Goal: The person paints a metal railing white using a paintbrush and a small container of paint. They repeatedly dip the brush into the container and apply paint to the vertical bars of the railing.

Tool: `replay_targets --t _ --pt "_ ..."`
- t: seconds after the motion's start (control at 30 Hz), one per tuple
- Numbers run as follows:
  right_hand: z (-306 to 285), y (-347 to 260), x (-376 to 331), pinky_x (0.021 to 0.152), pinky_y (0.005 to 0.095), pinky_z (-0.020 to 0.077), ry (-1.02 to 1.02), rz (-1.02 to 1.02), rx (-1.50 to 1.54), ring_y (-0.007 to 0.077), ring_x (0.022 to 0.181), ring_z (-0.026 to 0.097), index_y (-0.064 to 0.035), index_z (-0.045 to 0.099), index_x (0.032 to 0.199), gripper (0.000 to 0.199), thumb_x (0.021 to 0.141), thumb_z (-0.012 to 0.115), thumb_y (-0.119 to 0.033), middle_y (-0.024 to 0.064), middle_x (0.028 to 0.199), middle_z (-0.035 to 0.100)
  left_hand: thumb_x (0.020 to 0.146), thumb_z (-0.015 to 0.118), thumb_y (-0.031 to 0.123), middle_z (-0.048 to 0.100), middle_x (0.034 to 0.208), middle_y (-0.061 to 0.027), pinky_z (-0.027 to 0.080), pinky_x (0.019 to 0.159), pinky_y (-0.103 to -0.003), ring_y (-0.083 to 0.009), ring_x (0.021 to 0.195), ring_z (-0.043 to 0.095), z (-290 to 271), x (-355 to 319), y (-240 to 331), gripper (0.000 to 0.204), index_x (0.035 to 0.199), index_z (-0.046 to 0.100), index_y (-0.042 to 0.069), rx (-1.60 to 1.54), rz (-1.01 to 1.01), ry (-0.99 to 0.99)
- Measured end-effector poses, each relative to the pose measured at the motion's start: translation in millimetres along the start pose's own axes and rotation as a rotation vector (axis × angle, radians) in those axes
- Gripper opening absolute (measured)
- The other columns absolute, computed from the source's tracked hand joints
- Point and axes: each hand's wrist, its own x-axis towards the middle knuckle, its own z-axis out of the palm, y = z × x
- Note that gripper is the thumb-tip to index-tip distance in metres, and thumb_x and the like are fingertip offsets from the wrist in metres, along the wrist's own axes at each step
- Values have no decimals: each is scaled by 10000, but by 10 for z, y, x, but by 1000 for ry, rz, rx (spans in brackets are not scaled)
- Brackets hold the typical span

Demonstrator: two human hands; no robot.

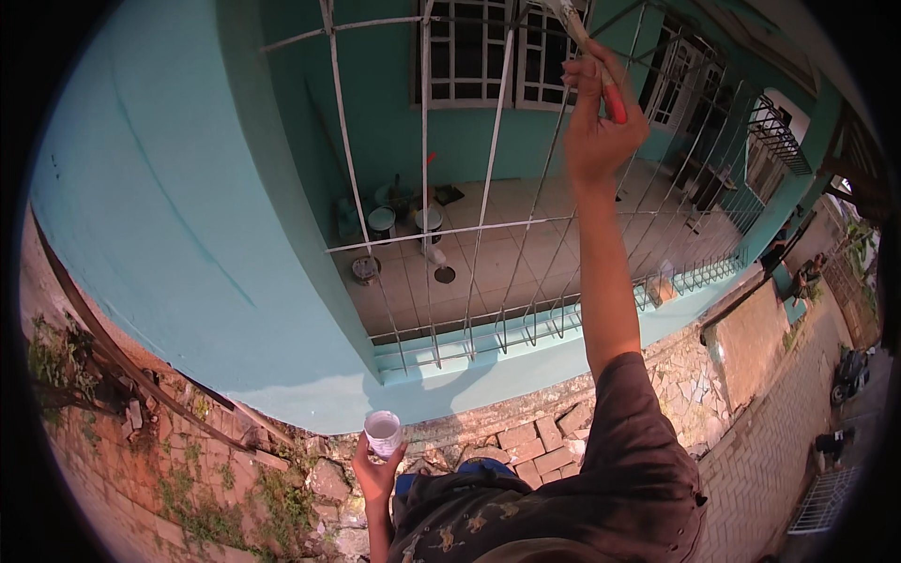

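Note:
My right hand (595, 117) is raised high and grips a paintbrush (591, 52) with a red handle end; its bristle end touches the top of a white metal grille (488, 178). My left hand (375, 469) is low at my side and holds a small white cup (382, 433) with white paint in it. The grille's bars stand in front of a tiled porch. My dark patterned shirt fills the lower middle.
A turquoise pillar (178, 206) stands left of the grille. Paint cans and tins (404, 220) sit on the porch tiles (526, 253) behind the bars. Rough stone and brick ground (526, 441) lies below. A paved lane (779, 432) runs to the right.

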Motion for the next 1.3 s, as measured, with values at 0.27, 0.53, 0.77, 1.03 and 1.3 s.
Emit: replay_targets --t 0.27,0.53,0.77,1.03,1.3 --pt "95 -3 -56 735 276 583 2 -140 -150 167 818 725 26 676 1227 234 1018 643 -74 139 926 760 762 866 120 747 1013 -99 522 791 -322 -155 887 676 -3 1 16 499 1200 665 -13 -6 -11 1" --pt "117 -26 -154 654 263 542 -28 -66 55 156 747 699 -37 705 1198 215 993 669 -87 110 902 747 759 881 137 745 1032 -114 528 824 -331 -166 923 685 1 -6 5 527 1211 660 -19 16 -12 2" --pt "-51 79 -53 682 239 549 181 -59 -28 137 748 706 -30 689 1230 239 1006 654 -105 92 856 749 762 879 136 747 1046 -122 530 834 -337 -173 947 693 -17 -8 19 528 1212 657 -26 16 -20 -6" --pt "175 97 -400 668 254 540 -9 -62 -62 176 754 715 -27 722 1151 212 951 733 -97 113 911 751 761 870 129 748 1028 -115 528 826 -341 -172 924 688 -8 3 80 511 1204 664 -19 10 -7 -17" --pt "74 178 -315 694 258 555 34 83 81 147 767 706 -27 681 1227 232 1003 659 -84 98 932 756 763 866 125 747 1026 -113 522 827 -337 -166 921 677 -33 -1 73 499 1196 668 -22 -2 -29 -18"
